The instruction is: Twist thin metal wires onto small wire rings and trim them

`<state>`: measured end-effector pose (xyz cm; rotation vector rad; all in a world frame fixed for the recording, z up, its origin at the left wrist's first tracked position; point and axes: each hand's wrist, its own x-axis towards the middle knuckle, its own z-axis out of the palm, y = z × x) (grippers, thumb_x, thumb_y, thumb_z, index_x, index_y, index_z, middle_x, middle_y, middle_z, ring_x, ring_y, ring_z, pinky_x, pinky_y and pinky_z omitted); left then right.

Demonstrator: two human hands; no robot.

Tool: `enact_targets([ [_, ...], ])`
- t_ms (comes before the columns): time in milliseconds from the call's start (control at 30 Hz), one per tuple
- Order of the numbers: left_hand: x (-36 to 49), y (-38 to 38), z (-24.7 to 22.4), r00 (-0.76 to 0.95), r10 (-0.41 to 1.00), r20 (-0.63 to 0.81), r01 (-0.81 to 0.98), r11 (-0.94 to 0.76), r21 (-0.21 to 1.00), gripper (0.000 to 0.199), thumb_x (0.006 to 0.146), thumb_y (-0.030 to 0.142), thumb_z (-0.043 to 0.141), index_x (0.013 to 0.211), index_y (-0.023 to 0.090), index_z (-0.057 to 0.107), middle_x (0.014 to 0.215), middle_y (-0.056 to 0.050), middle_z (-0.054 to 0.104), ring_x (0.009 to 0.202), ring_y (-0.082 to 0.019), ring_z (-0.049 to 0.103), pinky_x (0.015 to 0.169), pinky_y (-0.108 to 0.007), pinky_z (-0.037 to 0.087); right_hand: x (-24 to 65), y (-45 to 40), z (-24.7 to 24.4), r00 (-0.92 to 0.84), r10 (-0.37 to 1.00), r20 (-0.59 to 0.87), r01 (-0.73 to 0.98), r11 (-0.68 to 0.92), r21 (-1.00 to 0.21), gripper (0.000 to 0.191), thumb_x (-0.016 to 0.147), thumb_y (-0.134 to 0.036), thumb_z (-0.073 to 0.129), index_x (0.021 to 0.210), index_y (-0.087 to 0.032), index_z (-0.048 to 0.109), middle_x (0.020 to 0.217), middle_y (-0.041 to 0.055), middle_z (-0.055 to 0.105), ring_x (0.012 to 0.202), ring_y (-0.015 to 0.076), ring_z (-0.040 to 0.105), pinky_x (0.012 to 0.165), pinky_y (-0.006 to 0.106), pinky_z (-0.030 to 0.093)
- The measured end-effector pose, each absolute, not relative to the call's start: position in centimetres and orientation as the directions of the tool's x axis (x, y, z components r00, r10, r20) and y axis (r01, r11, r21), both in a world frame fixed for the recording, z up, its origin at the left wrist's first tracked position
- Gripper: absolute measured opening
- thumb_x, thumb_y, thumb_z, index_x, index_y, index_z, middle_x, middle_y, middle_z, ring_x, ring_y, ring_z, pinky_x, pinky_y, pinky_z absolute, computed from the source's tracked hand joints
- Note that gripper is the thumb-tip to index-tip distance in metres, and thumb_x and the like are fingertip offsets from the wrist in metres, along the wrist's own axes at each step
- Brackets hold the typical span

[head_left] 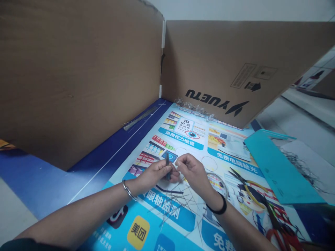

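Dark strip (168, 164) held near loose wires (176, 201)

The left hand (159, 170) grips the strip; just beside it, the right hand (193, 171) is pinched (on anything or not, I cannot tell). Farther right lie yellow-handled scissors (245, 180) and a teal folder (277, 174).

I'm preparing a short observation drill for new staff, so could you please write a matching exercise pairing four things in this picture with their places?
Things:
1. Silver bangle
2. Black band
3. Yellow-handled scissors
4. Dark slim object

Places:
A. Around the right wrist
B. Held in the left hand
C. Around the left wrist
D. On the printed sheet, beside the turquoise folder

Pairs: 1-C, 2-A, 3-D, 4-B
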<state>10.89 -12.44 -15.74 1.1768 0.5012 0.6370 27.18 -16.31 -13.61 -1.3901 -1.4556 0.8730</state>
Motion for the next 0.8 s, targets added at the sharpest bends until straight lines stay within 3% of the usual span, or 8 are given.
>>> enact_targets([
  [300,10.84,-12.41,-15.60,0.720,0.693,-0.035,-0.111,0.165,0.980,0.029,0.086,0.039,0.052,0.082,0.012,0.059,0.078,-0.005,0.063,0.073,-0.014,0.059,0.072,-0.029,0.045,27.03,-16.07,-13.66,0.026,0.996,0.088,0.255,0.078,-0.964,0.019,0.080,-0.038,0.058,0.077,-0.020,0.054,0.064,-0.0015,0.058,0.059,0.0114,0.055,0.051,0.022,0.046],
  [467,10.63,-12.42,-15.38,0.743,0.669,0.010,-0.067,0.059,0.996,0.029,0.088,0.036,0.049,0.079,0.011,0.060,0.075,-0.005,0.065,0.072,-0.014,0.061,0.072,-0.028,0.046,26.84,-16.18,-13.63,-0.091,0.996,-0.008,0.127,0.004,-0.992,0.025,0.078,-0.042,0.061,0.086,-0.020,0.055,0.059,-0.0025,0.061,0.052,0.0130,0.060,0.047,0.024,0.047],
  [800,10.46,-12.42,-15.49,0.684,0.728,-0.039,-0.050,0.100,0.994,0.029,0.086,0.038,0.052,0.079,0.012,0.060,0.075,-0.005,0.065,0.071,-0.014,0.060,0.068,-0.026,0.045,26.97,-16.30,-13.11,-0.103,0.995,-0.017,0.149,-0.002,-0.989,0.021,0.078,-0.040,0.061,0.079,-0.020,0.056,0.059,-0.0020,0.063,0.054,0.0141,0.062,0.050,0.025,0.048],
])
